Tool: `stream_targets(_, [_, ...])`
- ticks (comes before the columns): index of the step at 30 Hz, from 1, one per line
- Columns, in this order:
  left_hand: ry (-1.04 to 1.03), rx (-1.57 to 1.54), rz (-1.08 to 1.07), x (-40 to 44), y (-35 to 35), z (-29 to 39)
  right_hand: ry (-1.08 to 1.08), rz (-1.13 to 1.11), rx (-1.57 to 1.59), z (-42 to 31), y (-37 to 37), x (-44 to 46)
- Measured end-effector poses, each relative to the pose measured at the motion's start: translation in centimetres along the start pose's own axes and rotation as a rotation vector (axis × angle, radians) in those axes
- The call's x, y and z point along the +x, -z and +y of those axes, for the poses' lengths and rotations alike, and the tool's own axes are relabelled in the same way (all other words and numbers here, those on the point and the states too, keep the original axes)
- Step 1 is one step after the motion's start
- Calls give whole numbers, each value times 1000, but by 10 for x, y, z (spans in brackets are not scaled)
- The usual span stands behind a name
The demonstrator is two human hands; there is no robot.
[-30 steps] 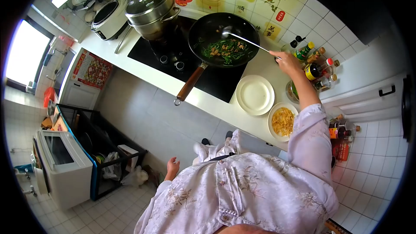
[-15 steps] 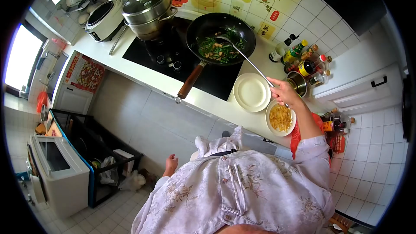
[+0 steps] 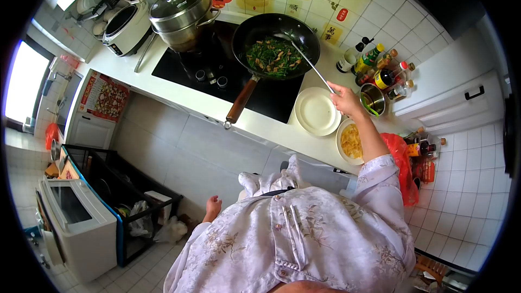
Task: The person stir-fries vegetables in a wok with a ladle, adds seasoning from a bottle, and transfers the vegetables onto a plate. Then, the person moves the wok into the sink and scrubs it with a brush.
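My right hand (image 3: 345, 99) is closed round the handle of a long metal spatula (image 3: 315, 69), whose head rests at the far right part of the food in the black wok (image 3: 244, 27). Chopped greens with small brown pieces (image 3: 274, 57) lie in the wok, its wooden handle (image 3: 242, 100) pointing toward me. Below my right hand are a bare white plate (image 3: 317, 111) and a bowl of yellow shredded food (image 3: 351, 142), partly hidden by my forearm. My left hand (image 3: 213, 206) hangs low over the floor, holding nothing, its fingers loosely apart.
A lidded steamer pot (image 3: 182, 16) stands left of the wok on the black hob (image 3: 179, 71). Farther left is an open rice cooker (image 3: 127, 27). Bottles (image 3: 369, 59) and a metal pot (image 3: 373, 99) stand at the right. A black rack (image 3: 135, 217) is at lower left.
The spatula head has moved about within the wok and the greens lie differently. My right hand came down toward me, then rose slightly. My left hand has hardly moved.
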State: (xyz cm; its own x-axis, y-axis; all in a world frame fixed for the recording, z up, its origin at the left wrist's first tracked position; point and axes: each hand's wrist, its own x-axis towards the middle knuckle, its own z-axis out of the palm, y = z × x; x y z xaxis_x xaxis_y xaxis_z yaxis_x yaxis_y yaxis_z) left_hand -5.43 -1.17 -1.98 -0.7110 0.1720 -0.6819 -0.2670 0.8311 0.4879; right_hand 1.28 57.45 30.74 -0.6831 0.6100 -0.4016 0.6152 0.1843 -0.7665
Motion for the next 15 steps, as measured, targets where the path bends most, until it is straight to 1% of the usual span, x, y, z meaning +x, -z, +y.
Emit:
stream_targets(1, [12,25,-10,3,2,-8,19,47,-201,-1,-4,1])
stream_targets(2, [10,32,-11,6,4,-16,99,91,-388,2,-9,2])
stream_targets(3, [9,19,-20,11,4,-25,91,97,-383,18,-17,13])
stream_targets(5, [-7,32,-49,25,1,-47,545,278,-499,60,-27,39])
stream_targets(6, [-23,-20,-49,35,-1,-57,518,299,-495,62,-26,37])
stream_targets(7, [-40,-71,-50,42,-1,-62,553,279,-512,57,-30,34])
stream_targets(8, [-52,-48,-68,46,-1,-63,589,255,-530,51,-31,30])
stream_targets(9, [-44,-72,-54,52,0,-61,567,275,-527,44,-26,23])
stream_targets(11, [-45,-83,-50,56,6,-51,119,-50,-83,30,-10,10])
stream_targets(12, [-56,-106,-61,51,11,-38,160,36,-125,48,2,20])
stream_targets(13, [-70,-132,-69,54,13,-31,157,50,-120,59,18,19])
stream_targets(15, [-89,-122,-54,58,15,-22,-90,229,91,83,50,10])
